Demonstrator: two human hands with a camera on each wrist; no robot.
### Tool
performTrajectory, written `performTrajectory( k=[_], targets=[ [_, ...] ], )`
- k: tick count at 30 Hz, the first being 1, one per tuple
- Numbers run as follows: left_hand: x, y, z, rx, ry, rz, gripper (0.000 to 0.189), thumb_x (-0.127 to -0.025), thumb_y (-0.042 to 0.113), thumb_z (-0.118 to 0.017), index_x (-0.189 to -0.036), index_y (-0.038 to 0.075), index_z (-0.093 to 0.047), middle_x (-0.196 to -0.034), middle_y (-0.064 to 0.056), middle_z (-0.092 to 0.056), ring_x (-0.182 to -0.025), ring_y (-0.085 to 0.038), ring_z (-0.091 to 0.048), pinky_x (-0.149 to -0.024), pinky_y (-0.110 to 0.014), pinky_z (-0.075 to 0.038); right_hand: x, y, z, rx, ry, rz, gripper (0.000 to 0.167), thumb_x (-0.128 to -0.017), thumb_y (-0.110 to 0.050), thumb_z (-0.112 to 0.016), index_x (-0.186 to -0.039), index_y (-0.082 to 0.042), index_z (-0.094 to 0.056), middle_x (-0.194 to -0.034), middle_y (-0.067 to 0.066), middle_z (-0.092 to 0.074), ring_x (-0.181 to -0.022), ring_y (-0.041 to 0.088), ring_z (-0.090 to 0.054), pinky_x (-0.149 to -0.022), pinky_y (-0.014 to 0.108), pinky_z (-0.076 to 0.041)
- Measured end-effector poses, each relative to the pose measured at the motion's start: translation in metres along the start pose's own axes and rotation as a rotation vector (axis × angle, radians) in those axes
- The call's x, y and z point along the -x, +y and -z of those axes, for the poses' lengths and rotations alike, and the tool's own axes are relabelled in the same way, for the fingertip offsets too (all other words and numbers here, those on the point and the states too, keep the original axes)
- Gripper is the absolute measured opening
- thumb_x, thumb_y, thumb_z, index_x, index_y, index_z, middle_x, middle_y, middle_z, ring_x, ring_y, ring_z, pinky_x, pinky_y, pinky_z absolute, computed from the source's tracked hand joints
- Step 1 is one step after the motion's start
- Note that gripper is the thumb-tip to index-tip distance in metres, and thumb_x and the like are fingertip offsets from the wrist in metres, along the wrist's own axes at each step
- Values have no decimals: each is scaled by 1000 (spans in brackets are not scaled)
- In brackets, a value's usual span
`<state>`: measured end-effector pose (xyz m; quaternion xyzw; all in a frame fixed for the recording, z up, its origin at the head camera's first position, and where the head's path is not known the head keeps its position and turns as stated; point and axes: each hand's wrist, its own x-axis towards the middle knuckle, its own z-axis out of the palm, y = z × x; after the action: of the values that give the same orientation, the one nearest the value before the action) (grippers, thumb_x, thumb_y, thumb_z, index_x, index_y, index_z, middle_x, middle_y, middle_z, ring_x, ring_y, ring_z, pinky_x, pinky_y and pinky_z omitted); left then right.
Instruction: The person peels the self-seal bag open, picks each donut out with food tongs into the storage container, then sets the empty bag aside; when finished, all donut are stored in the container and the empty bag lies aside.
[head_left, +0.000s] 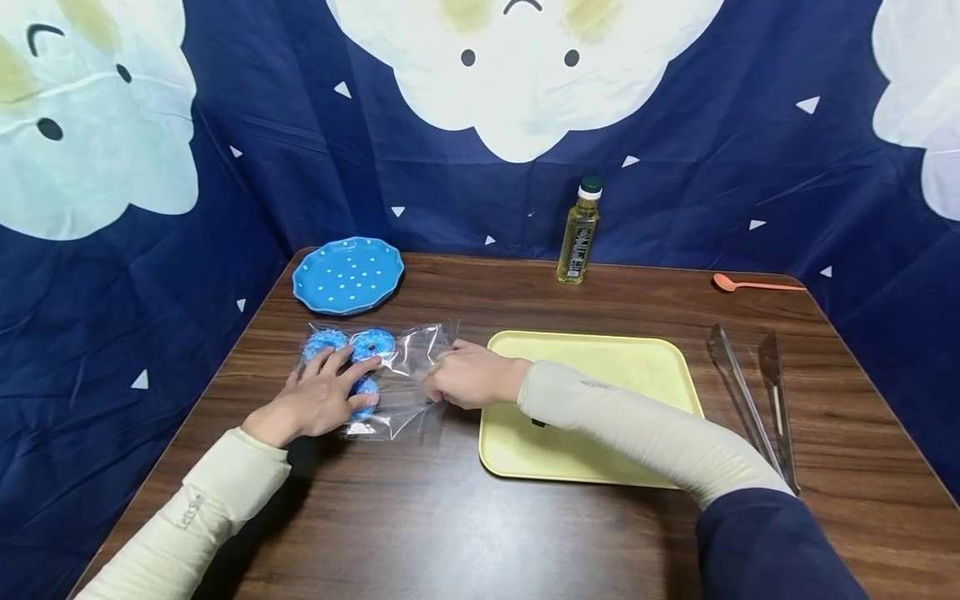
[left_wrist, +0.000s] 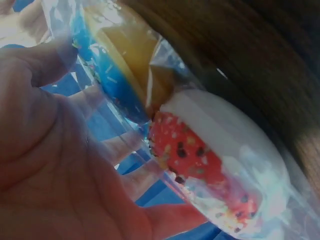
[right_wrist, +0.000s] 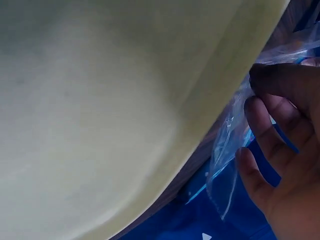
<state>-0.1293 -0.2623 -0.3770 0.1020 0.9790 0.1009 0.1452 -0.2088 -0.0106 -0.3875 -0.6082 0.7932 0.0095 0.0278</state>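
Observation:
A clear plastic bag (head_left: 420, 350) with several toy-like doughnuts in it lies on the table, left of the yellow tray. Through the film show a blue doughnut (head_left: 372, 343) and, in the left wrist view, a red-topped doughnut (left_wrist: 187, 150) with sprinkles. My left hand (head_left: 318, 400) rests on the filled end of the bag, fingers spread. With thumb and fingers, my right hand (head_left: 468, 375) pinches the bag's loose end beside the tray's left edge. In the right wrist view, film (right_wrist: 225, 165) hangs beside those fingers.
The yellow tray (head_left: 600, 458) lies partly under my right forearm. A blue dotted plate (head_left: 348, 275) sits at the back left, an oil bottle (head_left: 578, 233) at the back. On the right are metal tongs (head_left: 750, 400) and an orange spoon (head_left: 750, 284).

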Motion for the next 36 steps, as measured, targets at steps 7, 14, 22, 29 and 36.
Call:
performTrajectory(
  k=[7, 14, 22, 29, 36],
  targets=[
    [1, 0, 1, 12, -6, -7, 59, -104, 46, -49, -156, 22, -36, -160, -27, -17, -142, -56, -11, -100, -82, -16, 11, 2, -3, 42, -3, 1, 23, -87, -3, -65, -87, -25, -71, -92, -16, -69, -90, 8, -61, -77, 33, -42],
    [2, -3, -1, 11, 11, -5, 58, -104, 44, -51, -156, 21, -37, -159, -27, -17, -143, -55, -11, -100, -82, -16, 18, 4, -1, 34, -19, -20, 31, -82, 5, -62, -87, -24, -72, -93, -15, -69, -93, 9, -62, -83, 35, -43],
    [2, -2, 1, -3, 9, -21, 59, -104, 47, -49, -156, 22, -38, -160, -26, -19, -142, -56, -13, -100, -82, -18, 28, -1, -1, 23, -41, -26, 35, -84, 5, -64, -103, -21, -76, -108, -10, -71, -102, 11, -65, -88, 38, -47],
    [2, -1, 7, -65, 40, -55, 56, -103, 45, -53, -153, 22, -44, -156, -28, -27, -140, -56, -19, -98, -82, -21, 42, -9, -3, 3, -52, -39, 37, -88, 2, -63, -114, -20, -75, -118, -6, -71, -108, 14, -67, -95, 42, -51],
    [-3, 6, 14, -132, 174, -148, 42, -99, 35, -64, -136, 16, -65, -142, -25, -51, -131, -49, -44, -103, -69, -34, 62, -4, 4, -100, 120, -11, 55, -77, 15, -53, -121, -12, -72, -122, 0, -70, -112, 18, -66, -94, 34, -52]
  ],
)
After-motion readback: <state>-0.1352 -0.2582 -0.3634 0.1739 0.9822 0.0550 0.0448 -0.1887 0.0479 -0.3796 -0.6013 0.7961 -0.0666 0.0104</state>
